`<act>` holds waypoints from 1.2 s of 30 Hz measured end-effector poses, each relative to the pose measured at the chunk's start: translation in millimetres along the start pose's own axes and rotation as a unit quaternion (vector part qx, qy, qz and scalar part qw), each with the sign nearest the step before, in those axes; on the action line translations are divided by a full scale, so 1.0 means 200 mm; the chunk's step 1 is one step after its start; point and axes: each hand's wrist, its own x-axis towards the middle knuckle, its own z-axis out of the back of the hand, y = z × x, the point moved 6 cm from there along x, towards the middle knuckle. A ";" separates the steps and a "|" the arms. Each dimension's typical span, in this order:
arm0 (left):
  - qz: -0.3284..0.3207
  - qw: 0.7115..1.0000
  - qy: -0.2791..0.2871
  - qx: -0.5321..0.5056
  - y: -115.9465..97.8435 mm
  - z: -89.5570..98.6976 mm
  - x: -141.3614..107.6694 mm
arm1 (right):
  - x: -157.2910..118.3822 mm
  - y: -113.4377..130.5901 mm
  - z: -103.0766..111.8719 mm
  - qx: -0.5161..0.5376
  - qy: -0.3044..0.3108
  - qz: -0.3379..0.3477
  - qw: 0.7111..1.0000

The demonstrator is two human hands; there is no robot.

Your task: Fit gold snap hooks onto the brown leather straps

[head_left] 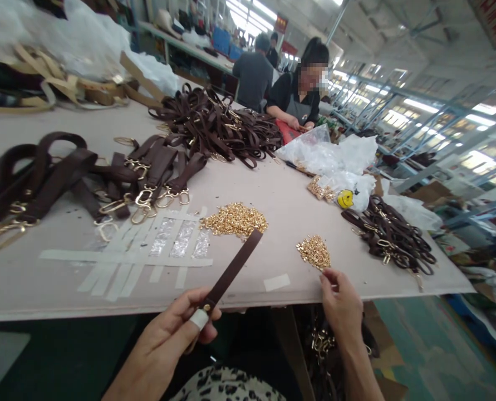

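Note:
A dark brown strap (235,268) is gripped between the thumb and fingers of my left hand (168,340), its free end pointing up and away over the table edge. A gold stud shows on the strap near my thumb, which has a whitish wrap on it. My right hand (342,303) has its thumb and forefinger pinched together at the near edge of a small pile of gold metal pieces (314,252); whatever lies between the fingertips is too small to make out. A larger pile of gold metal pieces (235,219) lies beyond the strap's tip.
Brown straps with gold clasps (156,167) lie at the left, with a big heap of straps (218,122) behind. More straps (392,234) and plastic bags (339,159) are at the right. Tape strips (126,257) mark the table (248,284). A person (298,94) works opposite.

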 end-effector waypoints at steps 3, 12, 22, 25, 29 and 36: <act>0.067 0.991 0.003 -0.115 0.00 -0.02 -0.02 | 0.07 -0.16 0.03 -0.053 -0.004 -0.008 0.999; 0.110 0.960 0.030 -0.254 -0.05 -0.07 -0.07 | 0.13 -0.20 -0.05 -0.084 0.039 0.036 0.995; -0.069 0.997 0.021 -0.021 -0.12 -0.06 -0.04 | 0.00 0.03 0.00 0.157 0.042 -0.041 0.986; -0.117 0.993 -0.009 0.010 -0.15 -0.08 -0.03 | -0.16 0.34 -0.05 0.312 0.091 -0.007 0.946; -0.096 0.995 -0.028 -0.030 -0.14 -0.11 -0.01 | -0.34 0.73 -0.14 0.418 0.175 0.097 0.886; -0.123 0.983 -0.062 0.123 -0.13 -0.06 -0.03 | -0.38 0.85 -0.26 0.428 0.209 0.146 0.867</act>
